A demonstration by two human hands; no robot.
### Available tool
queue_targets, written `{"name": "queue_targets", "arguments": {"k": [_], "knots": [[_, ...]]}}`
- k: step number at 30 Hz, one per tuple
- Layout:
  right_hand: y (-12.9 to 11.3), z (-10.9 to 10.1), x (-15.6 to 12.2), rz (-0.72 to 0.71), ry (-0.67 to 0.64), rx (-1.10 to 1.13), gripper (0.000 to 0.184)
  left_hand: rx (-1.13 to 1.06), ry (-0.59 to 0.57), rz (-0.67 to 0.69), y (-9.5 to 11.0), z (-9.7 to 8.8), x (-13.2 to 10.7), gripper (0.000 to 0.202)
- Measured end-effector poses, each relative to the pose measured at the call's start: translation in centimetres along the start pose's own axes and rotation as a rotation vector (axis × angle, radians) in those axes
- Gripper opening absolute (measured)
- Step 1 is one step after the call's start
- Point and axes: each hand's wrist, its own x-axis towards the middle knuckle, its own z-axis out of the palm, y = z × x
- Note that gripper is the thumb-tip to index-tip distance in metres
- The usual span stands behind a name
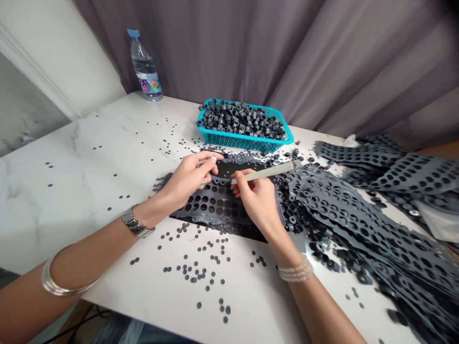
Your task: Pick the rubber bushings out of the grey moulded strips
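My right hand [256, 196] grips a pale, flat stick-like tool [279, 169], its far end pointing up and right. Under both hands lies a grey perforated rubber sheet [211, 210] with rows of round holes, on a black mat [247, 233]. Over the sheet's upper left part is my left hand [191, 177], fingers curled and thumb against them. Whatever they pinch, if anything, is too small to make out. Small grey rings stand along the sheet's top edge between the hands. Loose black discs [195, 272] are scattered on the white table around the mat.
A turquoise basket [247, 142] full of short black rubber tubes stands behind the mat. More perforated sheets [344, 210] are heaped on the right, with loose black rings [292, 215] beside them. A water bottle [147, 71] stands at the back left, before a grey curtain [215, 48].
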Motion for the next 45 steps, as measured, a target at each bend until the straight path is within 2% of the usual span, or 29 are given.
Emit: {"name": "queue_targets", "arguments": {"k": [4,6,9,17,24,28,34,45], "knots": [[0.1,0.3,0.1,-0.027,-0.021,-0.086,0.029,0.712,-0.042,0.306,-0.4,0.1,0.0,0.031],[0.0,0.3,0.1,-0.036,-0.025,-0.098,0.028,0.913,-0.092,0.384,-0.8,0.1,0.2,0.032],[-0.2,0.2,0.1,-0.046,-0.030,-0.136,0.028,1.061,-0.138,0.381,-1.4,0.2,0.4,0.034],[-0.2,0.9,-0.1,-0.160,-0.014,-0.312,0.028,1.120,-0.143,0.401,-1.6,0.6,0.4,0.027],[-0.3,1.0,-0.2,-0.118,-0.005,-0.320,0.027,0.820,0.014,0.444,-2.7,0.7,-0.4,0.015],[-0.2,0.8,-0.1,-0.107,-0.012,-0.262,0.027,0.926,-0.056,0.460,-3.2,0.7,-0.3,0.021],[0.2,0.5,0.0,-0.034,0.027,-0.071,0.028,1.042,-0.087,0.413,-3.0,0.6,0.0,0.025],[0.0,0.7,0.1,-0.063,-0.006,-0.152,0.027,1.041,-0.087,0.404,-2.9,0.8,0.0,0.024]]}}
